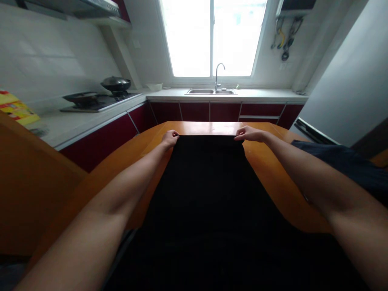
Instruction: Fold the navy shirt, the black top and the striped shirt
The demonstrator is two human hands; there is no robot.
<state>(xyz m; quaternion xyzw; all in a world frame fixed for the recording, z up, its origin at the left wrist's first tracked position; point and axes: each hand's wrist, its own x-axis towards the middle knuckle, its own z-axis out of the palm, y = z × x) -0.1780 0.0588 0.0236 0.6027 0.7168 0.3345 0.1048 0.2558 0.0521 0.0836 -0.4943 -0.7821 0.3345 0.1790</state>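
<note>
A plain black garment (212, 182) lies stretched over the wooden table (266, 161), its straight far edge toward the window. I cannot tell what kind of garment it is. My left hand (170, 138) pinches the far left corner of that edge between thumb and fingers. At the far right corner, my right hand (247, 133) grips the same edge, its fingers closed on the cloth. Between the two hands the edge is taut and nearly level. The near part of the garment spreads wide and dark toward my body, where its outline is hard to make out.
Dark blue cloth (342, 161) lies at the table's right side, by the fridge (342, 81). Beyond the table runs a counter with a sink (201, 91). A stove holds a lidded wok (115, 83) and a pan (80, 97). A yellow package (18, 109) is at left.
</note>
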